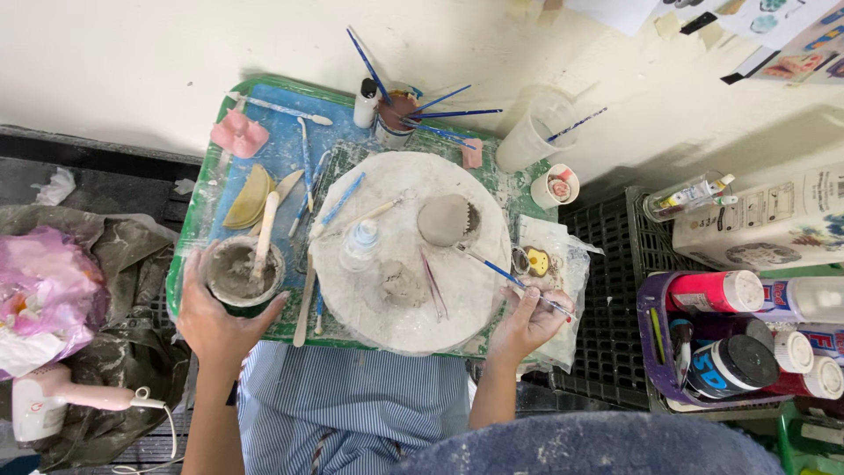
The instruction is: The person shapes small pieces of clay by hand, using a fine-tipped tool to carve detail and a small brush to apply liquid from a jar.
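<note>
I see a green tray (195, 230) smeared with clay across the lap, and on it a round white turntable (413, 255), the biggest thing in reach. On that disc sit a flattened grey clay piece (446, 219), a rougher clay lump (403, 285) and a small clear squeeze bottle (360, 244). At the tray's near left corner stands a cup of grey slip (243, 271) with a wooden stick (264, 230) leaning in it; my left hand (211, 321) is wrapped around that cup from below. My right hand (525, 322), at the disc's right edge, pinches a thin blue-handled brush (492, 266) whose tip points toward the flat clay piece. 1 pot of blue brushes (396, 119) stands at the tray's far edge.
</note>
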